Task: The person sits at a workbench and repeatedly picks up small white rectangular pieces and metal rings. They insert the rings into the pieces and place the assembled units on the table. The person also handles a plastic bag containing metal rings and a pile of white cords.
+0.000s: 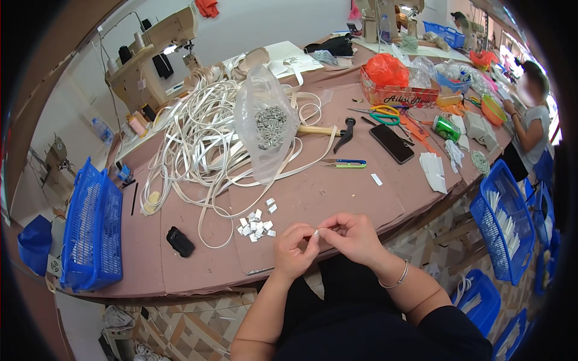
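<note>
At the table's front edge my left hand (294,249) and my right hand (354,237) meet, both closed in a pinch. Between their fingertips is a small white piece (316,233), mostly covered by the fingers; it resembles the folded strap pieces nearby. Just left of my hands lies a loose pile of short folded white strap pieces (255,227). Farther off, an open clear plastic bag (250,99) holds many small silvery metal parts (271,127). Behind and left of it spreads a tangled heap of long white straps (192,132).
A hammer (319,130), thread snips (346,163), scissors (382,113) and a black phone (391,143) lie on the cloth-covered table (337,198). A black object (180,241) and a blue basket (93,231) are left. Another person (533,126) is at far right, beyond a basket (503,222).
</note>
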The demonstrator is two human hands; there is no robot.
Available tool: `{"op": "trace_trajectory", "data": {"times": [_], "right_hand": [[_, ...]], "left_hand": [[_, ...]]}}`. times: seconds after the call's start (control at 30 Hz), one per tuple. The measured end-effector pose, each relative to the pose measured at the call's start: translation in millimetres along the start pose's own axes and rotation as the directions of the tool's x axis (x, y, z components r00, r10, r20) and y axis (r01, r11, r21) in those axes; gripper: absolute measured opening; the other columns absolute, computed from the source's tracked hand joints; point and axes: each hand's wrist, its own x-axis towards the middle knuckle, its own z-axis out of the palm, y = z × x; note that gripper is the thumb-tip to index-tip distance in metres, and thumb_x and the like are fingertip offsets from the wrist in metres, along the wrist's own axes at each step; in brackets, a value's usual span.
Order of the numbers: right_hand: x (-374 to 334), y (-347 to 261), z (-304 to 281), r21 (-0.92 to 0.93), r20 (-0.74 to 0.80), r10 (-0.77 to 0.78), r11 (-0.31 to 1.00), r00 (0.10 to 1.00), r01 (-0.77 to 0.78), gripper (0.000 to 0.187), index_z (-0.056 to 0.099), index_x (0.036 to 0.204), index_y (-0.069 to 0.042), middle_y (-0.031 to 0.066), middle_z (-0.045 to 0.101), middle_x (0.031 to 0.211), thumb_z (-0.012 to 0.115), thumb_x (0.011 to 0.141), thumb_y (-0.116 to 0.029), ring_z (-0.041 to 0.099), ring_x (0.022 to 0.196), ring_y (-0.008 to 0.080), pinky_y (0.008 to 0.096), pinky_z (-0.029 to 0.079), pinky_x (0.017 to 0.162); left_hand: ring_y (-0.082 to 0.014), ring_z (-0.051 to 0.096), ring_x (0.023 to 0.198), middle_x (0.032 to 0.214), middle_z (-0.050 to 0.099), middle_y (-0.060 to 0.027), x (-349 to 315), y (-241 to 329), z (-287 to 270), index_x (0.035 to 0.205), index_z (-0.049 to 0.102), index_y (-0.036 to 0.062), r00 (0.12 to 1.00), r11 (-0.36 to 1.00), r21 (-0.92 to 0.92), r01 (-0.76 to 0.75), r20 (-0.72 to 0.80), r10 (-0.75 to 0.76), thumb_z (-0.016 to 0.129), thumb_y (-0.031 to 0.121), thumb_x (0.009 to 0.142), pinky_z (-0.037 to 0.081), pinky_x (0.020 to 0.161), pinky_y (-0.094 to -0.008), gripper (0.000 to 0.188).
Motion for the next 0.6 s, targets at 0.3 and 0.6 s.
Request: {"op": "trace_trajectory", "data": {"times": [0.3, 0.6], "right_hand": [[-3.9, 1.3, -0.2, -0.033, 0.017, -0.005, 0.999, 1.0, 0.005, 0.014, 0.062, 0.089, 0.004, 0.0081, 0.065, 0.077, 0.06, 0.08, -0.007, 0.063, 0.07, 0.0107, 0.022, 0.05, 0.063], [-6.4, -4.3, -1.9, 0.005, 0.055, -0.016, 1.0, 0.998, 0.016, 0.013, 0.061, 0.087, 0.006, 0.0102, 0.065, 0.076, 0.061, 0.079, -0.006, 0.064, 0.072, 0.0125, 0.0229, 0.051, 0.063]], "left_hand": [[-0.0132, 0.053, 0.063, 0.073, 0.055, -0.0087, -7.6, -12.6, 1.4, 0.073, 0.055, -0.0016, 1.0, 0.997, -0.076, 0.002, 0.011, -0.001, 0.055, -0.005, 0.072, 0.043, 0.058, -0.0231, 0.003], [-0.0107, 0.053, 0.062, 0.076, 0.053, -0.0077, -12.7, -15.3, 0.1, 0.074, 0.054, -0.0014, 1.0, 0.99, -0.141, -0.007, -0.009, 0.006, 0.053, -0.005, 0.074, 0.043, 0.056, -0.0209, 0.004]]}}
